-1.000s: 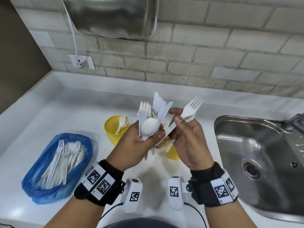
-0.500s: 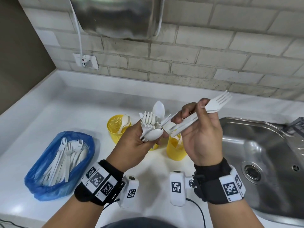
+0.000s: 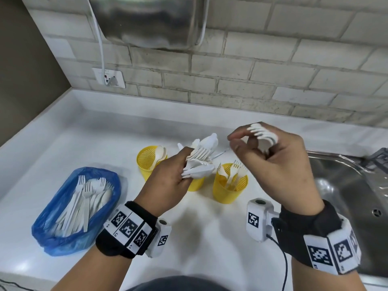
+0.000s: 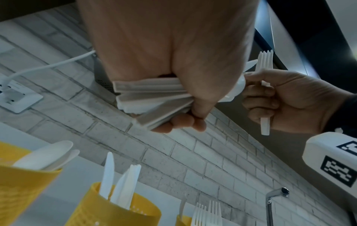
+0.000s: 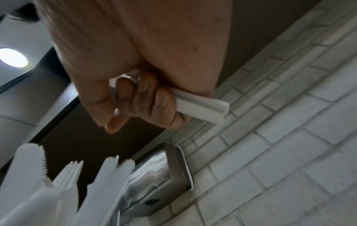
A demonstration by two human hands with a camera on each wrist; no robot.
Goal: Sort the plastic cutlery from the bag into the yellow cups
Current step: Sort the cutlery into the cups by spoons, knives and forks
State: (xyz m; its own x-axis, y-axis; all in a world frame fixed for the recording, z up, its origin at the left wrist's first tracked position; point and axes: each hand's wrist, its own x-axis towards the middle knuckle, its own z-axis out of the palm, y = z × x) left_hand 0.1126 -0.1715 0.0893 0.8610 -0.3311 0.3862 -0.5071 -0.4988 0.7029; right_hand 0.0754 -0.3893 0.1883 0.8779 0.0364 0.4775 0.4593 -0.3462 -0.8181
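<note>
My left hand (image 3: pixel 186 164) grips a bundle of white plastic cutlery (image 3: pixel 201 158) by the handles (image 4: pixel 150 97), above the yellow cups. My right hand (image 3: pixel 252 148) is raised to its right and holds a white fork (image 3: pixel 262 135), fingers curled round its handle (image 5: pixel 203 105), tines up (image 4: pixel 265 59). Three yellow cups stand on the counter. The left cup (image 3: pixel 147 164) holds spoons, and the middle cup (image 3: pixel 196 184), half hidden behind my left hand, holds knives (image 4: pixel 119 183). The right cup (image 3: pixel 228 190) holds forks. The blue bag (image 3: pixel 63 234) at the left still contains several pieces.
A steel sink (image 3: pixel 346 190) lies right of the cups, with a tap (image 4: pixel 270 198) behind it. A brick wall, a socket (image 3: pixel 109 77) with a white cable, and a steel wall unit (image 3: pixel 151 19) stand behind the white counter (image 3: pixel 94 135).
My right hand drew the fork out of the bundle and swung it up and to the right. My left hand lowered the bundle towards the cups.
</note>
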